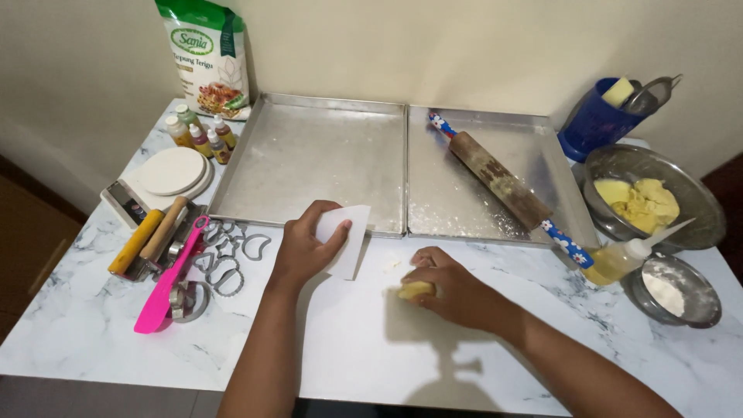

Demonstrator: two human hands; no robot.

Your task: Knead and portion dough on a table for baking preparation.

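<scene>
Marble-patterned table (93,333) against a cream wall: the right hand (453,290) presses closed on a small yellow dough lump (415,290) just in front of the two baking trays (309,166), while the left hand (306,248) pinches a white scraper (348,236) at the trays' front edge. Both trays are floured but bare, the rolling pin (503,186) lies idle in the right one, and most dough sits in the metal bowl (654,201) right of them, so shaping looks barely begun.

two trays (309,166) sitting side by side at back w/ rolling pin (499,182) lying in right one; cutters (224,259) lying left, bowls (654,197) sitting right.
</scene>
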